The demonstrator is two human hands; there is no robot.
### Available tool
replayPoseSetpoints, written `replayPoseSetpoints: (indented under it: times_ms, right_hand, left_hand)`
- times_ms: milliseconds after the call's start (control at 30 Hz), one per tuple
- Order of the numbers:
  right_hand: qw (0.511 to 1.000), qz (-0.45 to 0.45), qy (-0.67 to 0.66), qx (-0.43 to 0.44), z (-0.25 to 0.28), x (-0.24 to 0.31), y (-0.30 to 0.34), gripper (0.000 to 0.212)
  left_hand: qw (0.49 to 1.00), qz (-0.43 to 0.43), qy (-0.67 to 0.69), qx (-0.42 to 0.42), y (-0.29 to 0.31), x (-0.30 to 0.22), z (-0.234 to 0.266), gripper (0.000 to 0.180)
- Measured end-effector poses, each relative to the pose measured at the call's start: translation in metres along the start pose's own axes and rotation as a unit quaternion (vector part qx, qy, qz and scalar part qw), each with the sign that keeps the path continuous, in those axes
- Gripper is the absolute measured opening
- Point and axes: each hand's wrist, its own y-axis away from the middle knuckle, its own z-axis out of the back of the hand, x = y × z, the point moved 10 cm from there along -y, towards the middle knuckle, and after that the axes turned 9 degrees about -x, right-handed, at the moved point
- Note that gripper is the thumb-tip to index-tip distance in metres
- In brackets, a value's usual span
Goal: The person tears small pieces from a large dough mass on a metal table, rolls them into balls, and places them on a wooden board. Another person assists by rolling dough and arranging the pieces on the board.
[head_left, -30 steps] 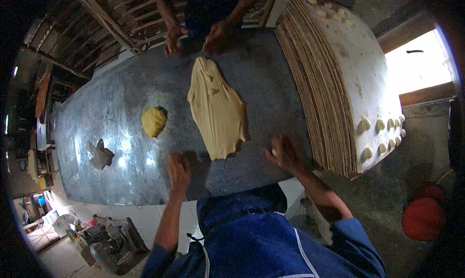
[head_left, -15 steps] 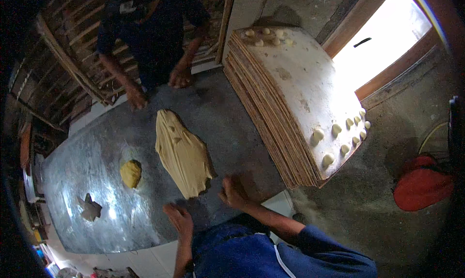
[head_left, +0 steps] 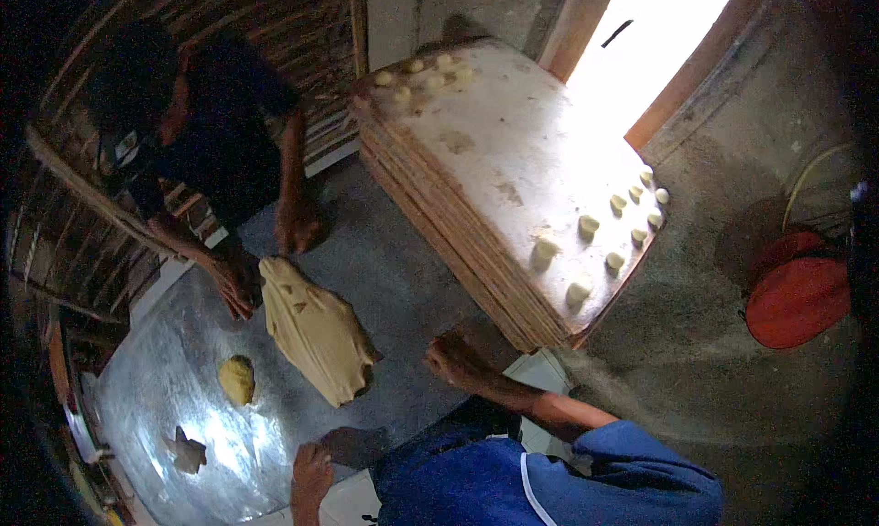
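Observation:
A long slab of pale, creased dough [head_left: 316, 334] lies on the dark metal-topped table [head_left: 394, 242], its near end ragged and folded. My left hand [head_left: 312, 466] is curled at the table's near edge, apart from the dough. To the right of the dough, my right hand [head_left: 451, 359] hovers over the table with fingers curled in, and I see nothing in it. A co-worker's hands [head_left: 298, 226] are at the dough's far end; one is low by its left side. A smaller yellow dough lump [head_left: 237, 379] sits to the left.
A tall stack of boards [head_left: 476, 242] rises at the right, with several small dough balls [head_left: 579, 293] on its top board. A greyish scrap [head_left: 189, 451] lies at the table's left. Beyond the stack are a bright opening [head_left: 632, 50] and a red object [head_left: 797, 302].
My view has shifted. The co-worker has leaned in, hands now close to the dough's far end. My left hand has drawn back from the dough to the near edge, its fingers more curled.

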Motion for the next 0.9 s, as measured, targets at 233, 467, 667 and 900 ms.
replayPoseSetpoints:
  times_ms: [233,467,667,900]
  right_hand:
    - [0.995,0.038,-0.01,-0.092,0.042,0.023,0.027,0.031]
    - [0.823,0.129,-0.056,-0.55,0.398,0.137,0.068,0.06]
    - [0.9,-0.055,0.151,-0.406,0.387,0.04,0.022,0.106]
    - [0.872,0.01,0.075,-0.483,0.376,0.103,0.057,0.071]
  left_hand:
    - [0.964,-0.192,0.17,-0.069,-0.191,-0.174,0.071,0.039]
    - [0.869,-0.315,0.304,-0.231,-0.389,-0.385,0.145,0.079]
    - [0.89,-0.258,0.361,-0.108,-0.418,-0.382,0.087,0.095]
    - [0.896,-0.11,0.346,-0.253,-0.288,-0.25,0.094,0.076]
